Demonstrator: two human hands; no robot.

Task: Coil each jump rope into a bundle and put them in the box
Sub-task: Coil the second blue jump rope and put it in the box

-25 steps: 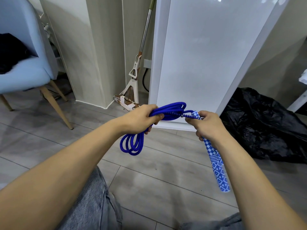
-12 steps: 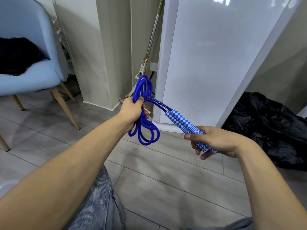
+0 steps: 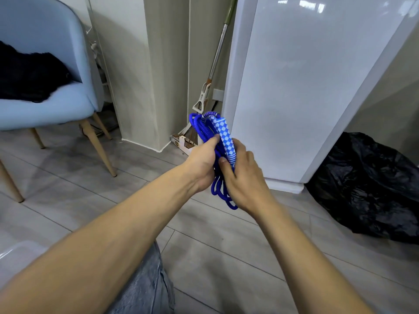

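A blue jump rope (image 3: pixel 202 129) is coiled into upright loops in front of me, above the floor. My left hand (image 3: pixel 201 164) grips the coil round its middle, thumb on top. My right hand (image 3: pixel 243 177) holds the blue-and-white checkered handle (image 3: pixel 224 139) flat against the coil, fingers curled round it. Loop ends stick out above both hands and hang below them (image 3: pixel 221 193). The box is not in view.
A light-blue chair (image 3: pixel 56 94) with a black item on its seat stands at left. A mop (image 3: pixel 204 98) leans in the corner behind the rope. A white cabinet (image 3: pixel 294 87) and a black plastic bag (image 3: pixel 371 184) are at right. Grey tiled floor below.
My right hand swung the checkered handle from pointing out to the right up against the coil. Both hands have come together, and the coil now stands upright.
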